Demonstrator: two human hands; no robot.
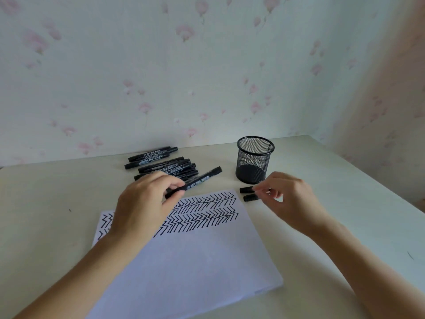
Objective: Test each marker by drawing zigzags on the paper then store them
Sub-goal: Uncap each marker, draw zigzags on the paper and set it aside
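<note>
My left hand (147, 199) grips a black marker (202, 178) near its lower end, just above the top edge of the white paper (184, 261). The marker points up and right, toward the black mesh pen cup (254, 158). Two rows of black zigzags (207, 210) run across the top of the paper. Two black marker caps (246, 189) (250, 198) lie on the table right of the paper. My right hand (289, 199) has its curled fingertips on the right end of the upper cap, pinching it.
A pile of several black markers (161, 165) lies at the back of the cream table (46, 215), left of the cup. Flowered wallpaper rises behind the table. The table's right edge runs diagonally past my right forearm.
</note>
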